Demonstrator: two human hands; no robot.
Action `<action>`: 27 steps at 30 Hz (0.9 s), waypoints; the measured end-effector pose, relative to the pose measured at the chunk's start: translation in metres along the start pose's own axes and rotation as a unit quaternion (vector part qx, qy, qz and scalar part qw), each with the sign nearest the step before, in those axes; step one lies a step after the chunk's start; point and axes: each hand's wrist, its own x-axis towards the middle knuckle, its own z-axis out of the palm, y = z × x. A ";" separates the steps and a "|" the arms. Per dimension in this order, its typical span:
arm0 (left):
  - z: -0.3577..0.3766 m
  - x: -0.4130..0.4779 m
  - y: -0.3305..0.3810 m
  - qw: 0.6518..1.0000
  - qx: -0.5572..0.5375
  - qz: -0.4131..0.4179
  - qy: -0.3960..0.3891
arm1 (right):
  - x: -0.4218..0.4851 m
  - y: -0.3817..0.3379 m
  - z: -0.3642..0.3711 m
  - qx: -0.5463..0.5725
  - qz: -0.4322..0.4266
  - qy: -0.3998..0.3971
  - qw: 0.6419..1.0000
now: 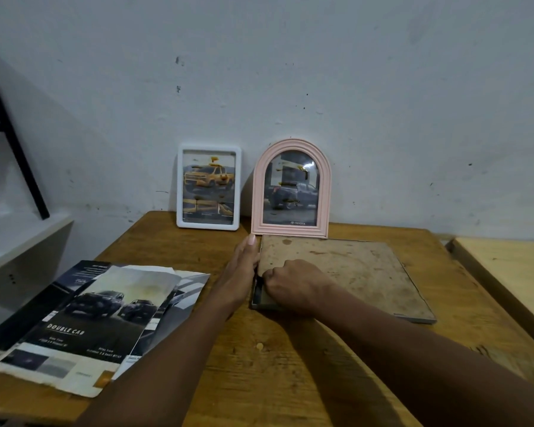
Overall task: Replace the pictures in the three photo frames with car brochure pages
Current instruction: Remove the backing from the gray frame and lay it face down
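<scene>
Two photo frames stand upright at the back of the wooden table, leaning on the white wall. The white rectangular frame contains a page with a yellow pickup truck. Just beside it, on the right, the pink arched frame contains a page with a dark pickup truck and the word TOYOTA at the bottom. The third frame lies flat and face down in front of the pink one, its worn brown backing board up; I cannot tell what it contains. The left hand is open and flat, pressed against the left edge of this lying frame, fingers pointing to the wall. The right hand is curled into a fist on the near left corner of the backing, the fingertips at the frame's edge. The loose car brochure pages lie spread on the left part of the table; the top one shows two dark trucks and the words DOUBLE CAB. At far left there is a white shelf with a black metal bar above, and at right a paler wooden surface.
</scene>
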 end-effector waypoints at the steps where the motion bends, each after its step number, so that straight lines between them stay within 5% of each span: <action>1: 0.000 -0.001 0.001 1.000 0.003 0.001 -0.003 | 0.001 0.000 -0.003 0.007 0.003 0.005 1.000; 18: 0.003 0.000 -0.004 0.987 0.155 -0.031 0.005 | -0.022 0.024 -0.034 0.054 0.077 0.125 0.988; 27: 0.008 0.004 0.004 0.985 0.161 -0.055 -0.020 | -0.060 0.083 -0.060 0.060 0.206 0.235 0.948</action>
